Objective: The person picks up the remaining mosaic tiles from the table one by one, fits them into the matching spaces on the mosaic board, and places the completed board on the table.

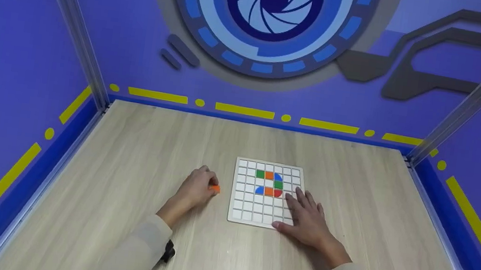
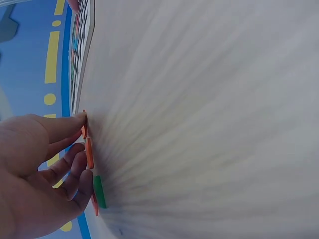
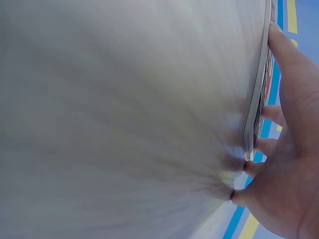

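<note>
The left hand (image 1: 197,186) is left of the white grid board (image 1: 251,223), its thumb and a finger pinching an orange tile (image 2: 84,130) close over the table. Under its other curled fingers lie a second orange tile (image 2: 89,153), a green tile (image 2: 99,192) and a red tile (image 2: 94,205), mostly hidden from the head view. Across the board's right side rests the right hand (image 1: 309,220), fingers spread, thumb on the near edge. Several coloured pieces, such as a green square (image 1: 260,174) and a blue rounded piece (image 1: 278,177), form a pattern on the board.
The wood-grain table (image 1: 165,143) runs back to a blue-purple wall (image 1: 209,87) with yellow marks. Metal posts (image 1: 73,29) stand at its back corners. Both forearms wear a dark wrist mount (image 1: 168,252) near the sleeve cuff.
</note>
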